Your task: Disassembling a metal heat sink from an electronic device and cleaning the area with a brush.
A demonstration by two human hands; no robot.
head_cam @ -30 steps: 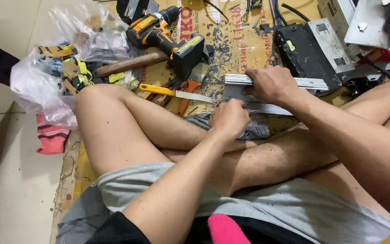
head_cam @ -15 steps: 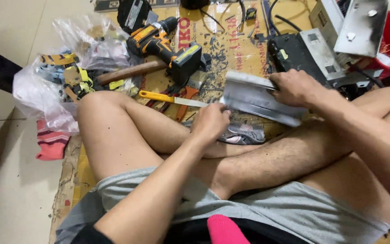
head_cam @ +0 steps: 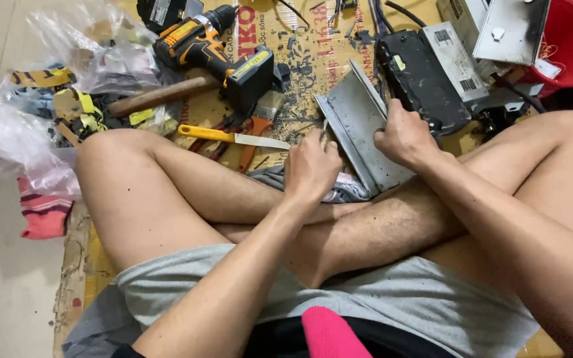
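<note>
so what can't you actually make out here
- Head view: whatever the left hand pinches at the metal panel is hidden by its fingers.
- The panel's lower end is covered by the right hand and leg.
- The red container is cut off by the frame edge.
- The plastic bag contents are too jumbled.

A flattened sheet of printed cardboard (head_cam: 313, 66) covers the pale tiled floor (head_cam: 1, 285), scattered with dark scraps. On it, in the upper middle of the frame, lie a yellow-and-black cordless drill (head_cam: 217, 50), a wooden-handled hammer (head_cam: 160, 96), a yellow-handled knife (head_cam: 233, 137) and orange-handled pliers (head_cam: 250, 136) (partly under the knife). At upper right sits a black electronics box (head_cam: 422, 79). At left a clear plastic bag (head_cam: 14, 139) and a pink-striped cloth (head_cam: 44, 215) lie over the cardboard's edge.
</note>
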